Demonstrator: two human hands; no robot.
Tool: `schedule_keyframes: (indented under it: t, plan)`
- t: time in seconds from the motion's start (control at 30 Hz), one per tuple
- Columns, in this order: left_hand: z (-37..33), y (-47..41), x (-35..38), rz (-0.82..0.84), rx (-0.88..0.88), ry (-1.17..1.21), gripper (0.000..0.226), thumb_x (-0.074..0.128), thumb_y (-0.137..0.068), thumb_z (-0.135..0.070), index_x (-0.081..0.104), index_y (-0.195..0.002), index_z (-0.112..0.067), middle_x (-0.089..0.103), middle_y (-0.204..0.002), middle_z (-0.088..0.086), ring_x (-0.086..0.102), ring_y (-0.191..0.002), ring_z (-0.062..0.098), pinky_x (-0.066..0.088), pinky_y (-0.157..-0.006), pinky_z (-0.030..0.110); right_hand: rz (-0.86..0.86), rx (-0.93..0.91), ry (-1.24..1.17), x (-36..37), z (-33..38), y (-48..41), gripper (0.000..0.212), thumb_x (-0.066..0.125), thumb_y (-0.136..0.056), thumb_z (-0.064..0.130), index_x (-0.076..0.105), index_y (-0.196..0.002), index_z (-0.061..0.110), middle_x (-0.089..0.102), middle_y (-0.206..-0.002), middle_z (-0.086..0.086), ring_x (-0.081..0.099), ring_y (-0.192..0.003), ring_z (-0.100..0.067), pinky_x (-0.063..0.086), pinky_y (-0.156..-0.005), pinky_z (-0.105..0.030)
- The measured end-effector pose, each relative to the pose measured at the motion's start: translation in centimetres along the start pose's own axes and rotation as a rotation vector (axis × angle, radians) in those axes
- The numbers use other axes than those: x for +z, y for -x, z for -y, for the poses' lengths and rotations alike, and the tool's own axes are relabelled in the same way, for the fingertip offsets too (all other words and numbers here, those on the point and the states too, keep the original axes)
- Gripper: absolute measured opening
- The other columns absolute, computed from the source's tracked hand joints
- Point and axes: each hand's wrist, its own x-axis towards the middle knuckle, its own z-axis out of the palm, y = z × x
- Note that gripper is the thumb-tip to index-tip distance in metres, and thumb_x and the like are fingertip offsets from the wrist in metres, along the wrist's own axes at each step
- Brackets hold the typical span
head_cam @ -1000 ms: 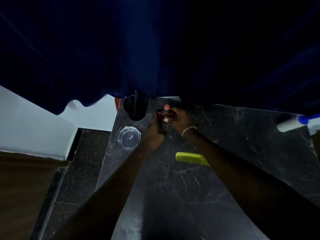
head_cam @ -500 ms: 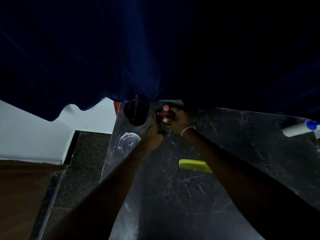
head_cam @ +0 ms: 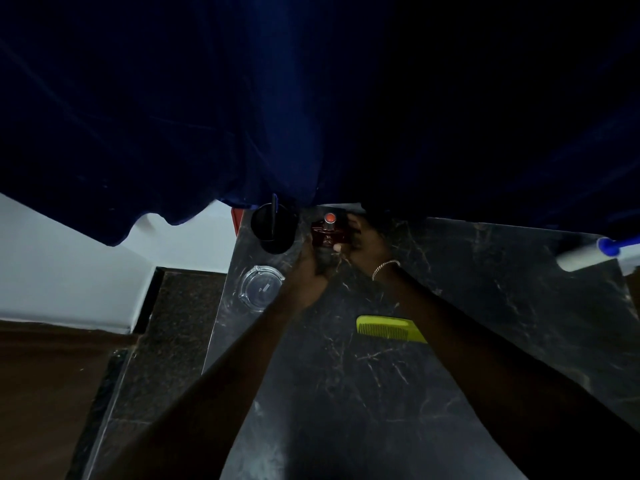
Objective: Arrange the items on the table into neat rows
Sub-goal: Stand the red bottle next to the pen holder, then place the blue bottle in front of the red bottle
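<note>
Nothing has really shifted since a moment ago: both my left hand (head_cam: 313, 263) and right hand (head_cam: 363, 242) still clasp the red perfume bottle (head_cam: 327, 233) at the table's (head_cam: 346, 393) far edge beside the black cup (head_cam: 273, 228), which a careless nudge could topple.

There is only 1 view, from a camera on the person's head, and it looks forward and steeply down onto the dark marble tabletop (head_cam: 346, 393) from above its near edge. The near edge runs off the bottom of the picture, the left edge slants up through the middle with floor beside it, and the far edge sits about halfway up under a dark blue curtain (head_cam: 242, 98) that fills the top half. It is close enough that both arms reach out from the bottom corners toward the far left corner.
</note>
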Motion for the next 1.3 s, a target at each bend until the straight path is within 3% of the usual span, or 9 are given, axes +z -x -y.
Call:
schedule_keyframes:
  t: [0.13, 0.2, 0.37, 0.5, 0.6, 0.83, 0.97, 1.13, 1.3]
  plan:
    - [-0.6, 3.2, 0.7, -0.102, 0.134, -0.32, 0.051, 0.063, -0.101, -0.028, 0.049, -0.149, -0.016, 0.051, -0.154, 0.009, 0.049, -0.14, 0.027, 0.031, -0.119, 0.031, -0.089, 0.001, 0.201, -1.1, -1.2, 3.8, 0.07, 0.071, -0.09, 0.024, 0.036, -0.15, 0.024, 0.049, -0.149, -0.005, 0.049, -0.135, -0.022, 0.038, -0.104, -0.027]
    - [-0.8, 5.1, 1.3, -0.104, 0.195, -0.407, 0.057, 0.06, -0.102, -0.03, 0.043, -0.153, -0.012, 0.046, -0.157, 0.012, 0.044, -0.144, 0.03, 0.032, -0.122, 0.036, -0.124, -0.041, 0.294, -1.6, -2.1, 6.5, 0.07, 0.068, -0.09, 0.035, 0.036, -0.151, 0.025, 0.049, -0.15, -0.004, 0.049, -0.136, -0.021, 0.036, -0.107, -0.025]
    - [0.3, 10.0, 3.0, -0.153, 0.314, -0.764, 0.071, 0.04, -0.105, -0.051, 0.02, -0.164, -0.017, 0.017, -0.173, 0.007, 0.016, -0.16, 0.026, 0.027, -0.127, 0.046, -0.157, -0.22, 0.634, -2.8, -4.7, 13.8, 0.073, 0.059, -0.092, 0.046, 0.031, -0.155, 0.023, 0.029, -0.162, 0.0, 0.026, -0.151, -0.022, 0.025, -0.121, -0.048]
    - [0.8, 12.9, 5.1, -0.127, 0.385, -0.913, 0.074, 0.034, -0.103, -0.053, 0.013, -0.165, -0.018, 0.005, -0.175, 0.006, -0.004, -0.162, 0.024, 0.019, -0.13, 0.052, -0.166, -0.319, 0.809, -4.3, -6.2, 19.1, 0.078, 0.045, -0.091, 0.053, 0.025, -0.158, 0.019, 0.018, -0.166, -0.001, 0.012, -0.155, -0.023, 0.018, -0.123, -0.051]
    - [1.1, 15.1, 7.4, -0.098, 0.392, -0.933, 0.075, 0.035, -0.104, -0.052, 0.008, -0.166, -0.021, -0.002, -0.175, 0.003, -0.012, -0.162, 0.021, 0.011, -0.131, 0.051, -0.191, -0.362, 0.85, -5.7, -7.1, 22.5, 0.077, 0.049, -0.092, 0.05, 0.027, -0.157, 0.016, 0.019, -0.166, -0.002, 0.01, -0.156, -0.023, 0.021, -0.123, -0.051]
    - [0.5, 18.8, 14.4, -0.054, 0.424, -1.001, 0.073, 0.033, -0.105, -0.052, 0.013, -0.166, -0.018, -0.002, -0.175, 0.004, -0.008, -0.162, 0.022, 0.007, -0.131, 0.046, -0.255, -0.303, 0.87, -10.0, -9.6, 28.7, 0.075, 0.045, -0.095, 0.053, 0.022, -0.158, 0.019, 0.013, -0.167, -0.001, 0.003, -0.156, -0.016, 0.022, -0.12, -0.044]
    - [-0.8, 20.2, 19.8, -0.029, 0.48, -1.005, 0.07, 0.031, -0.105, -0.05, 0.019, -0.165, -0.014, 0.006, -0.174, 0.008, 0.0, -0.162, 0.025, 0.01, -0.13, 0.047, -0.328, -0.269, 0.86, -13.4, -11.4, 32.1, 0.072, 0.052, -0.093, 0.047, 0.033, -0.155, 0.013, 0.028, -0.163, -0.005, 0.019, -0.154, -0.023, 0.033, -0.116, -0.042]
    - [-1.8, 20.8, 26.0, 0.071, 0.421, -0.988, 0.074, 0.028, -0.105, -0.053, 0.011, -0.166, -0.014, 0.007, -0.175, 0.008, 0.002, -0.162, 0.025, 0.016, -0.131, 0.048, -0.391, -0.118, 0.678, -17.3, -14.4, 35.4, 0.06, 0.06, -0.095, 0.034, 0.044, -0.147, 0.009, 0.047, -0.149, -0.009, 0.046, -0.136, -0.027, 0.043, -0.112, -0.041]
    - [-2.3, 21.6, 31.1, 0.095, 0.241, -0.725, 0.07, 0.046, -0.104, -0.05, 0.023, -0.163, -0.021, 0.03, -0.166, 0.006, 0.034, -0.151, 0.024, 0.037, -0.119, 0.04, -0.332, 0.121, 0.593, -20.0, -17.2, 36.9, 0.052, 0.057, -0.097, 0.03, 0.045, -0.145, 0.012, 0.051, -0.141, -0.011, 0.055, -0.126, -0.028, 0.048, -0.105, -0.039]
